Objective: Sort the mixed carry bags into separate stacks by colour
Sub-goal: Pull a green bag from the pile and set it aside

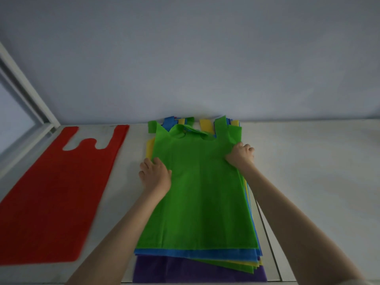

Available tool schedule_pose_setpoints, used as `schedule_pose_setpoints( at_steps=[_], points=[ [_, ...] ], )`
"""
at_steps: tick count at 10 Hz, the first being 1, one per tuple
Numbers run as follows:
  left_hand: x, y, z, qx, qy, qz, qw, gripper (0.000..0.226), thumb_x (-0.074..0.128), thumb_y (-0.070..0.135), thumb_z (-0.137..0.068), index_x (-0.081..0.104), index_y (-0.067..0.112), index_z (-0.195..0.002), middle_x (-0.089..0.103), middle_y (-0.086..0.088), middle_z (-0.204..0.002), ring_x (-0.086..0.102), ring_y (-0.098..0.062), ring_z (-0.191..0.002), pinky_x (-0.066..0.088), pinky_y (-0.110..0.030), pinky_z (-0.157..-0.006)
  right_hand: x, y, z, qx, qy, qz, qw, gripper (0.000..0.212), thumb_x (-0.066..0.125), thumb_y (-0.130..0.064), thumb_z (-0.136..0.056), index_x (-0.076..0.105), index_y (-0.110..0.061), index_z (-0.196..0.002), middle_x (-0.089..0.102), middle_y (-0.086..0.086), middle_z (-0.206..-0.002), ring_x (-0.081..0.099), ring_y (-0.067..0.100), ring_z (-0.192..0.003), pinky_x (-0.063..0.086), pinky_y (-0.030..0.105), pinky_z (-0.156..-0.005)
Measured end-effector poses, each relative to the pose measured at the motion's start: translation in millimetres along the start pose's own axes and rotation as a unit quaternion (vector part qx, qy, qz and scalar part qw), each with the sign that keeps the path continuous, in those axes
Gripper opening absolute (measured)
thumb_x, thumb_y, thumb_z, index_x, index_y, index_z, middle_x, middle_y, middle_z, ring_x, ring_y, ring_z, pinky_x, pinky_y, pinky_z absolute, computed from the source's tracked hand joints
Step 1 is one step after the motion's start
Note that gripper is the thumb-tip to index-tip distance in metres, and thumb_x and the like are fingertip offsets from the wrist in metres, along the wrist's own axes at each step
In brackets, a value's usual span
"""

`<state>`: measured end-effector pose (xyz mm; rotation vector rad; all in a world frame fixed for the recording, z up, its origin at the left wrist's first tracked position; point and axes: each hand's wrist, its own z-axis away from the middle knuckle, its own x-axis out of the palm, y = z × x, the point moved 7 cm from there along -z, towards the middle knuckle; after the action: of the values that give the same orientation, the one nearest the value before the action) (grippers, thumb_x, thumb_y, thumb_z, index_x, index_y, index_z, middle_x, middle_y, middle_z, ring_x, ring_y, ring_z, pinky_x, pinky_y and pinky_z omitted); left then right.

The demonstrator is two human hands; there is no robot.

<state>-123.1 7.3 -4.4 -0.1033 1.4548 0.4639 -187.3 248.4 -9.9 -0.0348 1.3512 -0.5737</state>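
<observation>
On the white table (308, 182), atop the mixed pile (197, 262) near the wall, lies the green bag (197, 192), its left edge gripped by the left hand (155, 174), its right edge apparently pinched by the right hand (240, 154), while a red bag (51, 202) lies flat well apart to the left.

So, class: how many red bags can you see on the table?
1. The red bag lies flat on the left of the table, apart from the mixed pile that both hands grip. More red ones may be hidden inside that pile.
</observation>
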Motion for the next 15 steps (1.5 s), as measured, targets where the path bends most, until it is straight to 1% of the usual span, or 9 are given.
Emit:
schedule_pose_setpoints(
  at_steps=[2, 4, 6, 8, 9, 12, 13, 14, 15],
  points=[
    [3, -5, -3, 0.0, -0.013, 0.014, 1.0, 0.048, 0.046, 0.033, -0.097, 0.039, 0.001, -0.132, 0.036, -0.019, -0.138, 0.036, -0.032, -0.129, 0.034, -0.038, -0.106, -4, -32, 10, -0.174, 0.122, 0.067, 0.975, 0.045, 0.043, 0.002, -0.086, 0.047, -0.01, -0.13, 0.046, 0.012, -0.135, 0.037, 0.028, -0.129, 0.031, 0.035, -0.103],
    [4, -6, -3, 0.005, -0.013, 0.016, 1.0, 0.05, 0.046, 0.034, -0.097, 0.038, 0.0, -0.132, 0.037, -0.019, -0.138, 0.036, -0.032, -0.13, 0.035, -0.038, -0.106, 18, -57, 28, -0.328, 0.103, 0.134, 0.929, 0.046, 0.042, 0.003, -0.086, 0.054, -0.016, -0.127, 0.054, 0.002, -0.132, 0.036, 0.02, -0.131, 0.019, 0.029, -0.11],
    [4, -7, -4, 0.014, -0.013, 0.017, 1.0, 0.048, 0.045, 0.034, -0.097, 0.04, 0.0, -0.131, 0.037, -0.019, -0.137, 0.037, -0.033, -0.129, 0.036, -0.039, -0.105, 16, -50, 29, -0.269, 0.131, 0.209, 0.931, 0.04, 0.04, 0.0, -0.088, 0.051, -0.009, -0.126, 0.058, 0.01, -0.128, 0.035, 0.027, -0.129, 0.024, 0.035, -0.104],
    [4, -7, -3, 0.014, -0.012, 0.017, 1.0, 0.047, 0.046, 0.034, -0.097, 0.041, 0.0, -0.13, 0.038, -0.02, -0.137, 0.038, -0.033, -0.128, 0.036, -0.039, -0.104, 25, -57, 33, -0.347, 0.109, 0.196, 0.911, 0.047, 0.041, 0.001, -0.089, 0.046, -0.012, -0.133, 0.051, 0.004, -0.139, 0.029, 0.021, -0.139, 0.016, 0.036, -0.114],
    [5, -8, -3, 0.015, -0.012, 0.019, 1.0, 0.047, 0.046, 0.034, -0.097, 0.042, 0.0, -0.129, 0.038, -0.019, -0.136, 0.038, -0.033, -0.128, 0.037, -0.039, -0.104, 29, -57, 34, -0.348, 0.081, 0.192, 0.914, 0.046, 0.041, 0.0, -0.089, 0.044, -0.013, -0.134, 0.051, 0.004, -0.138, 0.035, 0.021, -0.135, 0.024, 0.032, -0.11],
    [5, -9, -3, 0.017, -0.01, 0.024, 1.0, 0.047, 0.046, 0.035, -0.097, 0.042, 0.001, -0.129, 0.039, -0.019, -0.136, 0.039, -0.032, -0.127, 0.037, -0.038, -0.103, 35, -54, 31, -0.221, 0.091, 0.225, 0.945, 0.041, 0.037, -0.001, -0.093, 0.036, -0.005, -0.134, 0.044, 0.018, -0.138, 0.037, 0.035, -0.128, 0.031, 0.041, -0.106],
    [4, -9, -2, 0.022, -0.008, 0.025, 0.999, 0.047, 0.045, 0.036, -0.097, 0.042, 0.002, -0.129, 0.04, -0.018, -0.135, 0.039, -0.032, -0.127, 0.037, -0.038, -0.103, 30, -48, 24, -0.155, 0.089, 0.163, 0.97, 0.049, 0.036, -0.001, -0.094, 0.024, -0.003, -0.141, 0.035, 0.023, -0.144, 0.034, 0.037, -0.133, 0.032, 0.042, -0.108],
    [5, -9, -2, 0.024, -0.007, 0.027, 0.999, 0.047, 0.045, 0.036, -0.097, 0.042, 0.002, -0.128, 0.04, -0.018, -0.135, 0.039, -0.031, -0.127, 0.037, -0.038, -0.104, 19, -43, 18, -0.123, 0.088, 0.067, 0.986, 0.059, 0.039, 0.002, -0.091, 0.015, -0.002, -0.144, 0.047, 0.023, -0.133, 0.044, 0.035, -0.125, 0.041, 0.04, -0.1],
    [4, -9, -1, 0.021, -0.008, 0.032, 0.999, 0.046, 0.045, 0.036, -0.097, 0.042, 0.001, -0.128, 0.039, -0.018, -0.136, 0.039, -0.032, -0.127, 0.036, -0.039, -0.104, 9, -37, 11, -0.081, 0.063, -0.081, 0.991, 0.061, 0.043, -0.003, -0.092, 0.014, -0.004, -0.146, 0.057, 0.022, -0.119, 0.058, 0.036, -0.101, 0.048, 0.042, -0.081]
  ],
)
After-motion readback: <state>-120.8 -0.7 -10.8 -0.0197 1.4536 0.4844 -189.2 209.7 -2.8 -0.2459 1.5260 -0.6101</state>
